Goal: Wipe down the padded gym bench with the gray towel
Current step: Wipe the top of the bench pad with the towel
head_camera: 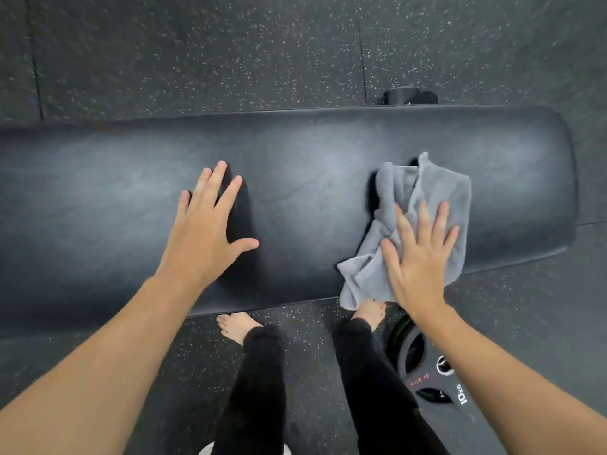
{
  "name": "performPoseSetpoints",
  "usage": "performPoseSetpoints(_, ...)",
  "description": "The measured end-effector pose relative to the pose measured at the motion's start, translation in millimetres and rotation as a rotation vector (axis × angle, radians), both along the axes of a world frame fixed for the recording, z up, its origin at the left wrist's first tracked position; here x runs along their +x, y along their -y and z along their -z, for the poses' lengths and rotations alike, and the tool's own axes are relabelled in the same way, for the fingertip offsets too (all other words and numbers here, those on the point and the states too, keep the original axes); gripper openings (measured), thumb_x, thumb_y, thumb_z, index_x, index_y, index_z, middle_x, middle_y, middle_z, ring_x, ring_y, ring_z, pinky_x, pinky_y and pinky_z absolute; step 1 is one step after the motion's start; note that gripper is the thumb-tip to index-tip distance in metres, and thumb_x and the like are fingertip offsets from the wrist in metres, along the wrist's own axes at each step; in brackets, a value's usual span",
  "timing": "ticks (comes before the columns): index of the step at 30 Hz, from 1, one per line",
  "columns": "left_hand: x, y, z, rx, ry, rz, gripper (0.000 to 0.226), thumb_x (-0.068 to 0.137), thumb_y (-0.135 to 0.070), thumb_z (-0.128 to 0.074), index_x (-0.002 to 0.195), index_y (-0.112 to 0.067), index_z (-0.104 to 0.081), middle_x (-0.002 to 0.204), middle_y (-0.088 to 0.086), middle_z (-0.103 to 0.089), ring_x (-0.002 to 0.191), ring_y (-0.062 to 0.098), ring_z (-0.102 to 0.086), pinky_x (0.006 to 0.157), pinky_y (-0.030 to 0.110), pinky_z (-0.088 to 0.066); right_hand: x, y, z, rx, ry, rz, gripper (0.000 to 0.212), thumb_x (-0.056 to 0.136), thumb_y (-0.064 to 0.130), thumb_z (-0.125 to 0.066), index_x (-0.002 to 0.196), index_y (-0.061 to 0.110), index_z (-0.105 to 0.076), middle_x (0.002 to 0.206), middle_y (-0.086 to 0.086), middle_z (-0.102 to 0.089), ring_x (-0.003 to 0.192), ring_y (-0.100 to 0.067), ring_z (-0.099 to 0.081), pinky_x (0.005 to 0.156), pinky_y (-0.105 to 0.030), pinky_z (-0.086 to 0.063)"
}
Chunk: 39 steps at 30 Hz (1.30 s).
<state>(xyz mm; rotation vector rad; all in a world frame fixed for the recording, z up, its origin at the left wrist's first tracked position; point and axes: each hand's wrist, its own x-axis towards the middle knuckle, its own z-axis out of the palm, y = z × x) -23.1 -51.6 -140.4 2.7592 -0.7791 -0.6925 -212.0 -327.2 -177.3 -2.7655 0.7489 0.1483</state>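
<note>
A black padded gym bench [295, 165] runs across the view from left to right, its rounded end at the right. A crumpled gray towel [437, 192] lies on the bench's right part, one corner hanging over the near edge. My right hand [420, 254] lies flat on the towel's near side, fingers spread, pressing it against the padding. Over the middle of the bench is my left hand [210, 224], open with fingers apart and holding nothing; whether it touches the padding I cannot tell.
Speckled black rubber flooring [197, 44] surrounds the bench. My bare feet [236, 326] stand at the bench's near edge. A black 10 kg weight plate [423, 366] lies on the floor at my right foot. A bench leg cap [404, 95] shows behind the far edge.
</note>
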Motion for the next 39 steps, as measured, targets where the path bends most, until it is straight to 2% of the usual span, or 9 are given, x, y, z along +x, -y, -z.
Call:
performPoseSetpoints(5,37,-83,-9,0.113,0.025,-0.082,0.112,0.069,-0.036,-0.088,0.157,-0.016,-0.023,0.168,0.006,-0.006,0.153,0.033,-0.006,0.118,0.06,-0.02,61,-170,1,0.02,-0.009,-0.201,0.065,0.096,0.057,-0.046,0.155,0.032,-0.034,0.168,-0.008,-0.015,0.152,-0.047,-0.002,0.116,-0.071,-0.006)
performPoseSetpoints(8,61,-135,-17,0.265,0.044,-0.161,0.122,0.059,-0.028,-0.095,0.157,-0.017,-0.024,0.168,0.01,-0.006,0.15,0.044,-0.01,0.112,0.067,-0.023,101,-252,-2,0.046,-0.073,-0.436,0.074,0.094,0.061,-0.044,0.159,0.034,-0.02,0.169,-0.009,-0.002,0.151,-0.049,0.006,0.114,-0.073,-0.004)
performPoseSetpoints(11,79,-169,-26,0.423,-0.074,-0.231,0.135,0.056,-0.036,-0.095,0.159,-0.025,-0.009,0.167,0.004,0.011,0.15,0.043,0.002,0.114,0.068,-0.017,135,-292,-6,0.047,-0.111,-0.556,0.071,0.096,0.061,-0.04,0.159,0.035,-0.018,0.169,-0.009,0.004,0.151,-0.049,0.01,0.113,-0.072,-0.005)
performPoseSetpoints(14,85,-181,-26,0.472,-0.27,-0.234,0.16,0.043,-0.057,-0.094,0.156,-0.032,0.016,0.162,-0.002,0.031,0.15,0.037,0.016,0.116,0.067,-0.009,146,-288,-5,0.043,-0.085,-0.599,0.061,0.101,0.056,-0.036,0.157,0.037,-0.023,0.17,-0.005,-0.001,0.152,-0.046,0.007,0.115,-0.071,-0.005)
performPoseSetpoints(18,75,-174,-12,0.405,-0.37,-0.263,0.174,0.034,-0.071,-0.088,0.146,-0.026,0.039,0.152,0.005,0.049,0.143,0.046,0.032,0.114,0.07,0.001,149,-241,0,0.014,-0.026,-0.619,0.052,0.104,0.048,-0.037,0.155,0.037,-0.032,0.169,0.0,-0.012,0.154,-0.04,-0.002,0.118,-0.066,-0.008)
performPoseSetpoints(25,76,-177,-1,0.325,-0.397,-0.264,0.177,0.027,-0.079,-0.082,0.129,-0.029,0.054,0.147,0.01,0.054,0.138,0.051,0.038,0.107,0.075,0.008,169,-86,-2,-0.017,-0.1,-0.029,0.056,0.103,0.054,-0.029,0.156,0.036,-0.029,0.168,-0.003,-0.013,0.155,-0.036,-0.001,0.12,-0.065,-0.003)
performPoseSetpoints(27,77,-178,-2,0.321,-0.415,-0.262,0.177,0.027,-0.08,-0.08,0.129,-0.028,0.054,0.146,0.01,0.055,0.137,0.051,0.04,0.107,0.075,0.009,174,-64,-5,-0.015,-0.133,0.054,0.059,0.101,0.053,-0.028,0.155,0.031,-0.03,0.168,-0.008,-0.013,0.155,-0.037,0.0,0.119,-0.066,-0.003)
performPoseSetpoints(32,80,-176,-6,0.32,-0.467,-0.268,0.178,0.028,-0.08,-0.081,0.133,-0.026,0.052,0.141,0.008,0.06,0.134,0.05,0.044,0.107,0.074,0.013,195,-106,-4,-0.006,-0.069,0.106,0.056,0.101,0.05,-0.031,0.155,0.034,-0.03,0.168,-0.006,-0.012,0.155,-0.037,0.003,0.118,-0.068,-0.001)
performPoseSetpoints(39,86,-166,-11,0.453,-0.506,-0.29,0.174,0.037,-0.078,-0.081,0.13,-0.022,0.055,0.134,0.012,0.065,0.129,0.05,0.049,0.109,0.075,0.011,264,-270,2,0.035,-0.016,-0.327,0.061,0.097,0.058,-0.037,0.155,0.039,-0.031,0.168,-0.006,-0.014,0.152,-0.047,0.001,0.115,-0.073,0.0)
